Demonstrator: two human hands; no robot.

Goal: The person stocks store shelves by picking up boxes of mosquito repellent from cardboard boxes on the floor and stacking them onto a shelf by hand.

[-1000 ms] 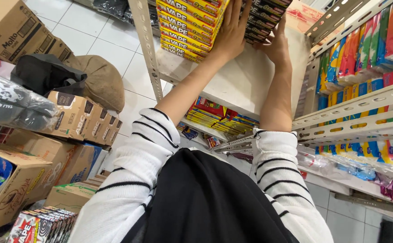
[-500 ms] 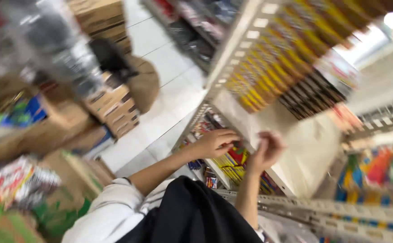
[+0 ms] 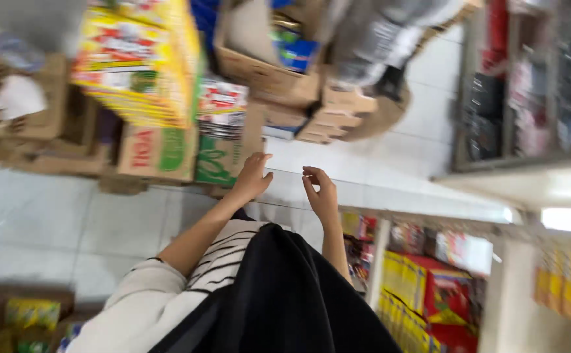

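Now both hands, left (image 3: 253, 176) and right (image 3: 321, 193), hang released, just below stacked cardboard boxes (image 3: 223, 140).

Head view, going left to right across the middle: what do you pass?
Green and red cardboard box → left hand → right hand → white shelf edge. Both hands are empty, fingers spread.

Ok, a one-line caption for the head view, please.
Blurred aisle: both empty hands, left hand and right hand, raised open above the tiled floor, cardboard boxes ahead, shelf alongside.
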